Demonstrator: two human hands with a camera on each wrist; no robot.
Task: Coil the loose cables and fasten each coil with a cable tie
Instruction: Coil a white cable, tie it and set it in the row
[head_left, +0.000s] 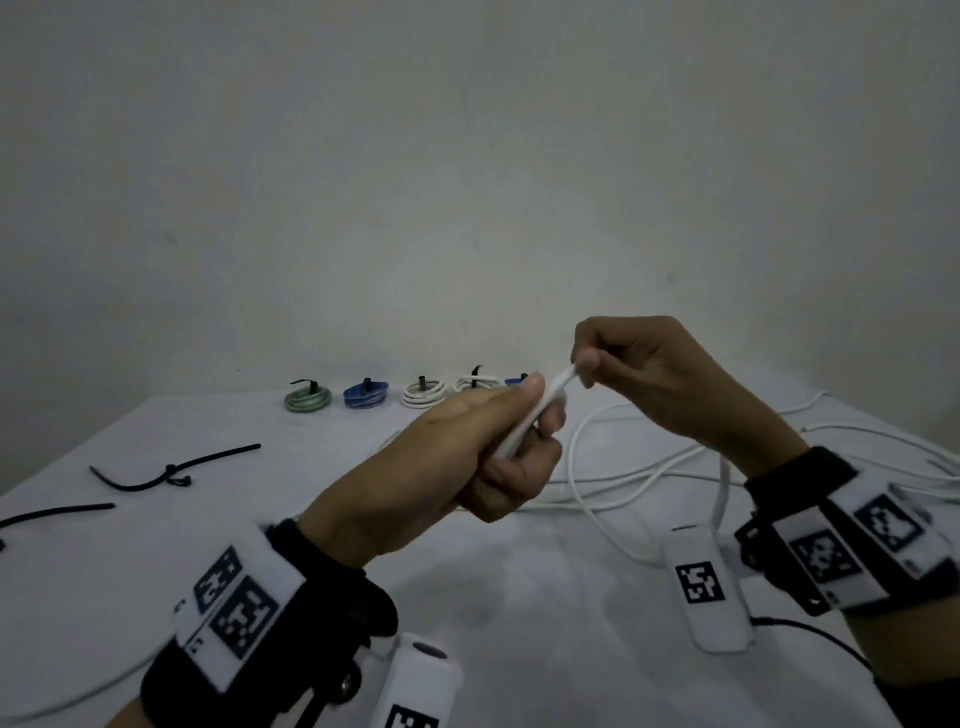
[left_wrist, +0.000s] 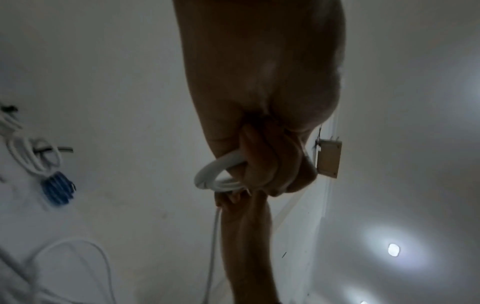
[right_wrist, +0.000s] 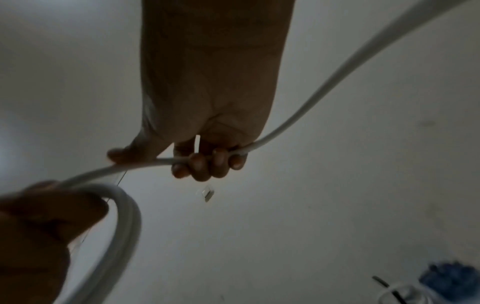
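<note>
- I see the white cable (head_left: 527, 422) in the air above the table (head_left: 130, 571), partly wound into a small coil between both hands.
- My left hand (head_left: 457, 457) grasps the coil (left_wrist: 221, 176), with the thumb on top and the fingers curled under.
- My right hand (head_left: 660, 379) pinches the cable just right of the coil; the fingers (right_wrist: 205, 166) curl around it.
- The loose rest of the cable (head_left: 623, 467) lies on the table, to the right.
- Tied coils (head_left: 363, 396) stand in a row at the far edge.
- Black ties (head_left: 171, 470) lie on the left.
</note>
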